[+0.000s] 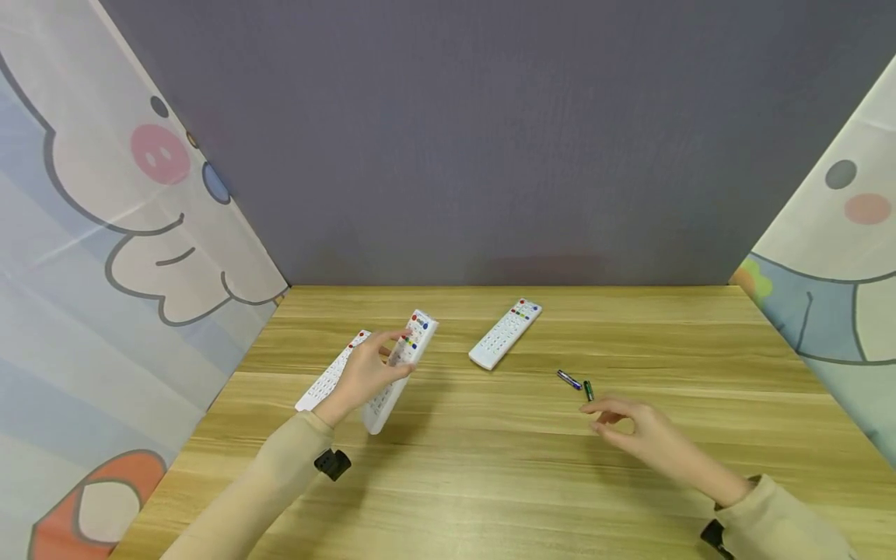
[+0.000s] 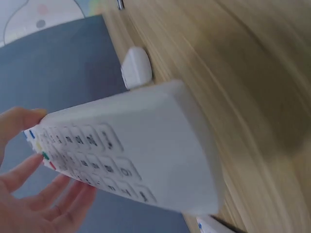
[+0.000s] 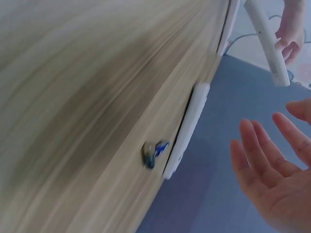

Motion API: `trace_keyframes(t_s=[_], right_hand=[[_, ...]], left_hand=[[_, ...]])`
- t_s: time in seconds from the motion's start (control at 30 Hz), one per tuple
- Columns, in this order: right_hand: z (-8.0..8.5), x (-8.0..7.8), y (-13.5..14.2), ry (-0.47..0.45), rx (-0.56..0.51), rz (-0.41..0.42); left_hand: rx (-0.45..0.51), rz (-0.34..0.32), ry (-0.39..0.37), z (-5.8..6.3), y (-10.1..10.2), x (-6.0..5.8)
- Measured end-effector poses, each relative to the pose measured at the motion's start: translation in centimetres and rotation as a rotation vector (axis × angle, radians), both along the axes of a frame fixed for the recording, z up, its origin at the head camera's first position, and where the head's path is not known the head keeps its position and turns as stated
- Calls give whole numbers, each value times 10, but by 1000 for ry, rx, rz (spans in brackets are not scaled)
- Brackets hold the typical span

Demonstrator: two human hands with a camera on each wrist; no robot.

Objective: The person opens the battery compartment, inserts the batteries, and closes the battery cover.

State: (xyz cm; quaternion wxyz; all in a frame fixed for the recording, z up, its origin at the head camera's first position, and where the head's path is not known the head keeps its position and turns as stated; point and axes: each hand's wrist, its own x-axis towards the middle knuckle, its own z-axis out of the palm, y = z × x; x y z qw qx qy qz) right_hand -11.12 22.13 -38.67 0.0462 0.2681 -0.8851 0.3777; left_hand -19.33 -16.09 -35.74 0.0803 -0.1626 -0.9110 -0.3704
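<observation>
The left hand (image 1: 365,375) is grasping a white remote control (image 2: 146,141), pinched between the thumb on one side and the fingers on the other. This remote is raised above the wooden table (image 1: 490,474) and tilted, with its coloured buttons at the end which the fingers hold. Behind the left hand, on its left side, lies a second remote (image 1: 329,385) on the table, partly covered by the hand. To the right of the left hand, and well apart from it, lies a third remote (image 1: 505,334) with its buttons upward.

The right hand (image 1: 640,432) is free and grasps nothing; its fingers are bent only loosely, and it hangs over the table. Just ahead of its fingertips lies a green battery (image 1: 589,391), and a little farther to the left of that hand lies a blue battery (image 1: 569,379), near to the green one. Beyond both hands stands a dark grey panel (image 1: 490,140), and outward of the left hand there hangs a cloth with cartoon print (image 1: 126,233)
</observation>
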Motion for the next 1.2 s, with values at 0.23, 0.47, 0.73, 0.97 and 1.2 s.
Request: trace_keyframes(t_s=[0.23,0.47,0.73,0.97,1.2], right_hand=[[-2,-3,7,93,47,-45],[-6,-5,12,98,62,-47],[-12,-10,19,134,145,-101],[-17,-14,26,163,164,-110],[-19,-16,30,160,170,-109]], left_hand=[[-178,1,22,-4,-7,-16],[-333,1,-2,-10,-10,-29],[-395,36,-41,-18,-13,-38],[-397,61,-77,-24,-12,-44],[-436,96,-124,-31,-9,-51]])
